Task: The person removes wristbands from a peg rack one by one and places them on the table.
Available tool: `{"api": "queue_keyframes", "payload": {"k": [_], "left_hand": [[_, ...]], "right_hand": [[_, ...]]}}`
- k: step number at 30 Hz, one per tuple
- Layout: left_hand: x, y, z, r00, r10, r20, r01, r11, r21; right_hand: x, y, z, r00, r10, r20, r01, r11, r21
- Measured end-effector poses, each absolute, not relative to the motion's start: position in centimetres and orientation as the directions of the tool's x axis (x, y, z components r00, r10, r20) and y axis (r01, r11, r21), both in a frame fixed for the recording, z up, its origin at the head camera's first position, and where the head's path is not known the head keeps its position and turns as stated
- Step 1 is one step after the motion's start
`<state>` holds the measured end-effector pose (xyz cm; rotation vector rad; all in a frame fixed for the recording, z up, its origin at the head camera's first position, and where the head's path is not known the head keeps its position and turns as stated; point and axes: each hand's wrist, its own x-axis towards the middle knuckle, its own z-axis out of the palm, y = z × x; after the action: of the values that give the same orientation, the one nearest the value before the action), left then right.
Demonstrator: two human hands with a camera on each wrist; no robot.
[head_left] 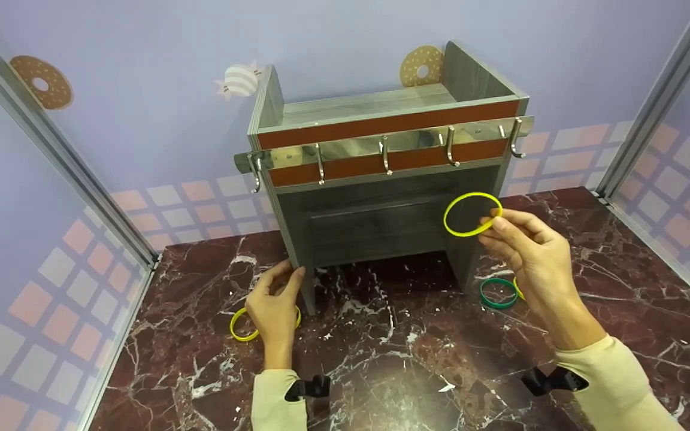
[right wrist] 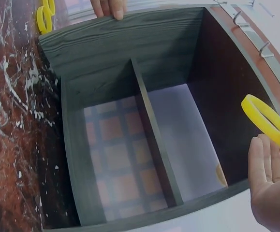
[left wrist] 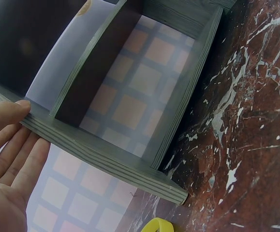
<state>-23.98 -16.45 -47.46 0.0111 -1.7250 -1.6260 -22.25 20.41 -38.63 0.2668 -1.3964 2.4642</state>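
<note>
A grey wooden shelf (head_left: 393,123) with reddish-brown front strips stands upright on the table, a metal rail (head_left: 354,153) with several hooks across its front. My left hand (head_left: 273,308) pinches the front edge of the shelf's left side panel (left wrist: 106,152), thumb inside and fingers outside. In the air before the right part of the shelf, my right hand (head_left: 533,263) pinches a thin yellow ring (head_left: 462,234) at its edge, just below the hooks. That yellow ring (right wrist: 263,116) also shows in the right wrist view, apart from the shelf. The hooks (head_left: 386,155) hold nothing.
Yellow rings (head_left: 233,328) lie on the marbled table (head_left: 381,371) beside my left hand. A green ring (head_left: 482,293) and another yellow ring (head_left: 520,292), partly hidden by my right hand, lie at the right. Patterned walls (head_left: 171,120) enclose the back and sides.
</note>
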Motion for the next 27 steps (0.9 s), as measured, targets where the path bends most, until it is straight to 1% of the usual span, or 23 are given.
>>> {"api": "queue_keyframes", "payload": {"k": [7,18,27], "left_hand": [[-24.0,-16.4,-47.4,-0.722,-0.482,0.497,0.471,0.185,0.863],[-23.9,-16.5,-47.6,-0.734,-0.474,0.487,0.464,0.175,0.869],[-24.0,-16.5,-47.6,-0.732,-0.474,0.49,0.469,0.171,0.867]], "right_hand": [[-22.2,21.6,-39.3,-0.927,0.201,0.315,-0.374,-0.465,-0.803],[-21.8,23.8,-40.1,-0.908,0.236,0.345,-0.418,-0.476,-0.774],[-21.6,25.9,-40.8,-0.905,0.267,0.33,-0.425,-0.546,-0.722]]}}
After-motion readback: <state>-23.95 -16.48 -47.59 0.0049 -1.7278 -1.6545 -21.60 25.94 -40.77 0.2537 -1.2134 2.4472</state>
